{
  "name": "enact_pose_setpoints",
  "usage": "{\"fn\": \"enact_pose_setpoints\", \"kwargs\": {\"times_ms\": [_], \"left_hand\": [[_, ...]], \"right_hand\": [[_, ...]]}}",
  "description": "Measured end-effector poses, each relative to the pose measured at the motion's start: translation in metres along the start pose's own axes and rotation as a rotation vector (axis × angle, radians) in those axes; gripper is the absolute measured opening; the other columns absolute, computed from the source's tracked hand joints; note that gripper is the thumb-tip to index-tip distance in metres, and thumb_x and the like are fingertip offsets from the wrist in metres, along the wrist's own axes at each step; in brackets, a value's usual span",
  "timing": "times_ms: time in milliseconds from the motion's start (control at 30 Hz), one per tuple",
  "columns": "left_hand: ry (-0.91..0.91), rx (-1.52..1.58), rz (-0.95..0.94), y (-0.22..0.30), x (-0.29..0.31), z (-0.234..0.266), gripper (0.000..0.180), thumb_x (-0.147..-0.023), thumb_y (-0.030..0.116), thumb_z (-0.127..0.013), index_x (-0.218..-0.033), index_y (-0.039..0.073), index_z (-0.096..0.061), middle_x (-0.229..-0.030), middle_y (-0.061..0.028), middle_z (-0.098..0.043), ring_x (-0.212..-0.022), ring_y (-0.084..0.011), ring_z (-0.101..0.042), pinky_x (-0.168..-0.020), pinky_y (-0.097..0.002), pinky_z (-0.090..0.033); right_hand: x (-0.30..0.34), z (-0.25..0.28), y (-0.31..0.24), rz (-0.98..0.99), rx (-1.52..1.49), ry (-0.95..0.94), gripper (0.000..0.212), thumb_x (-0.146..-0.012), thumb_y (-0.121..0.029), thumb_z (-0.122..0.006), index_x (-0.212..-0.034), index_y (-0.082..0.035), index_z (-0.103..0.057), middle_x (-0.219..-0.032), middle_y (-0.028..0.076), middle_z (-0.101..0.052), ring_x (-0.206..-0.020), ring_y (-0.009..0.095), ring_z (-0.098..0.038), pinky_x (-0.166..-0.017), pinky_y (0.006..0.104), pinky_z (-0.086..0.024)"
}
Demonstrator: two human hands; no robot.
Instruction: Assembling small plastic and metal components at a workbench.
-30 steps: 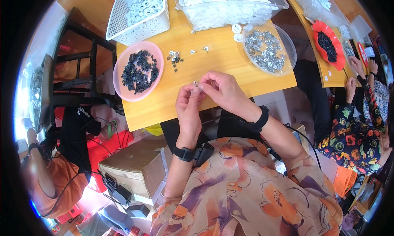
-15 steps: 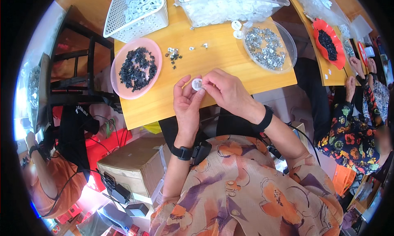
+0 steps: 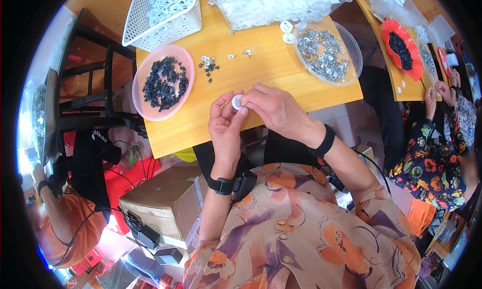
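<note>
My left hand (image 3: 226,123) grips a small round white disc (image 3: 237,102) between thumb and fingers, over the front part of the yellow wooden table. My right hand (image 3: 273,108) meets it from the right, its thumb and forefinger pinched at the disc's edge; whatever tiny piece may sit in that pinch is hidden. Beyond my hands lies a small pile of black and silver parts (image 3: 209,67). A pink bowl (image 3: 189,90) of small black parts is to the left. To the right, a clear round tray (image 3: 355,70) holds many small metal parts.
A white perforated basket (image 3: 175,28) and a clear bin (image 3: 281,13), both with white plastic pieces, stand at the back. Two white discs (image 3: 286,28) lie beside the tray. Co-workers sit at both sides; a red dish (image 3: 414,55) of black parts is on the right-hand table.
The table and its containers have shifted slightly left and up in view. Both hands stay together at the disc, with the right fingers moved a little over it.
</note>
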State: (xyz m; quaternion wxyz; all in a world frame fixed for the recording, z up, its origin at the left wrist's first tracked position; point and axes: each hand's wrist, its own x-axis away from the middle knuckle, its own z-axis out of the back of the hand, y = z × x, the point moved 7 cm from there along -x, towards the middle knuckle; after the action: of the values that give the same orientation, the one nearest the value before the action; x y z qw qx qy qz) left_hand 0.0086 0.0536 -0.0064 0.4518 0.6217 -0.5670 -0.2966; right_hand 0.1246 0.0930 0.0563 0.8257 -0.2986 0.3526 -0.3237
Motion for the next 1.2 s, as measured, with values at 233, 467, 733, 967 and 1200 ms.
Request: {"fn": "enact_pose_setpoints", "kwargs": {"times_ms": [233,467,733,967,1200], "left_hand": [[-0.011,-0.012,0.006,-0.002,0.0,-0.001,0.037,-0.087,-0.005,-0.058,-0.121,0.002,-0.046,-0.123,-0.0142,-0.058,-0.11,-0.0146,-0.056,-0.093,-0.0247,-0.044],[-0.013,-0.003,0.008,-0.003,-0.001,0.0,0.033,-0.088,-0.004,-0.056,-0.12,0.001,-0.047,-0.123,-0.0136,-0.058,-0.11,-0.0148,-0.056,-0.094,-0.0263,-0.044],[-0.015,-0.04,0.025,0.001,0.001,-0.005,0.032,-0.092,0.002,-0.053,-0.124,0.0,-0.052,-0.119,-0.0099,-0.058,-0.107,-0.0135,-0.055,-0.094,-0.027,-0.044],[0.052,0.153,0.12,-0.006,-0.001,-0.001,0.031,-0.096,0.011,-0.048,-0.125,0.0,-0.051,-0.115,-0.0089,-0.059,-0.102,-0.0146,-0.056,-0.087,-0.0278,-0.045],[0.015,0.243,0.111,-0.003,-0.004,-0.005,0.022,-0.095,0.009,-0.05,-0.114,0.002,-0.057,-0.109,-0.0085,-0.061,-0.091,-0.0138,-0.058,-0.08,-0.0271,-0.047]], "right_hand": [[0.0,0.002,-0.007,0.036,0.124,-0.038,0.007,-0.084,-0.007,-0.054,-0.091,-0.005,-0.058,-0.085,0.012,-0.058,-0.073,0.034,-0.06,-0.06,0.0414,-0.048],[0.004,0.002,-0.002,-0.049,-0.009,0.018,0.007,-0.084,-0.005,-0.055,-0.09,-0.004,-0.059,-0.088,0.012,-0.06,-0.075,0.033,-0.06,-0.063,0.0388,-0.049],[0.015,-0.018,0.033,-0.506,-0.465,0.121,0.016,-0.085,-0.01,-0.063,-0.095,0.003,-0.061,-0.079,0.01,-0.066,-0.064,0.013,-0.062,-0.059,0.0277,-0.049],[0.017,-0.028,0.034,-0.571,-0.681,0.15,0.015,-0.091,-0.007,-0.057,-0.101,0.002,-0.06,-0.087,0.002,-0.063,-0.073,0.006,-0.058,-0.064,0.02,-0.047],[0.017,-0.026,0.029,-0.547,-0.683,0.251,0.014,-0.089,-0.007,-0.058,-0.099,0.003,-0.062,-0.082,0.006,-0.067,-0.067,0.008,-0.06,-0.061,0.0222,-0.05]]}}
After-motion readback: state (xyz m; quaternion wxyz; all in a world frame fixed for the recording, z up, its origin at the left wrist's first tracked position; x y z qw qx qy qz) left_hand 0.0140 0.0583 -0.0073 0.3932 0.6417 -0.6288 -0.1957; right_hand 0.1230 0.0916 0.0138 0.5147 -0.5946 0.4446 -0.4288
